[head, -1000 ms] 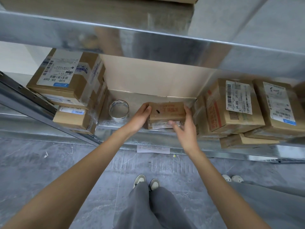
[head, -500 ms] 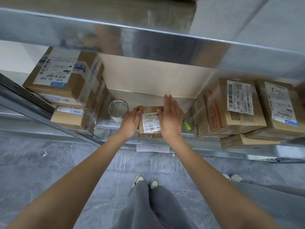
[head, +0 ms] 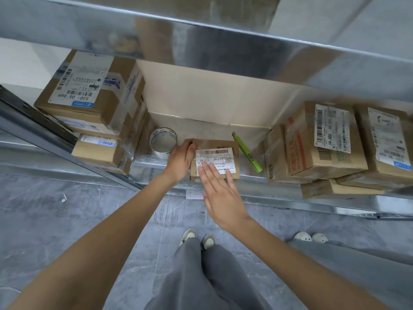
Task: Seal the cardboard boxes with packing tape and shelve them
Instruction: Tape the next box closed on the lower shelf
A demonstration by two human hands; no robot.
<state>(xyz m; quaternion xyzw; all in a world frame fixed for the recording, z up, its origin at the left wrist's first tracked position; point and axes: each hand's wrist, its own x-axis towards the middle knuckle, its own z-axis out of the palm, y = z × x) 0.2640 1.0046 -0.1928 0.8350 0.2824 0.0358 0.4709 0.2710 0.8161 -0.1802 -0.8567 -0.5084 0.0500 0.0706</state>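
Box (head: 215,159) now laid label-up on shelf (head: 223,182), btwn tape roll (head: 162,142) & green cutter (head: 247,153). Its left edge is gripped by left hand (head: 180,161); right hand (head: 220,193) drawn back, fingers (head: 207,175) straight over label. Probably ready for taping.

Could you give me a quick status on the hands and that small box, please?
Left hand holds small box on shelf. Right hand flat, fingertips over label. Tape roll left, green cutter right.

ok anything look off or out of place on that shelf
Mostly tidy. The green utility knife lies loose on the shelf right of the small box, its far tip exposed. The right stack sits tilted, overhanging the edge.
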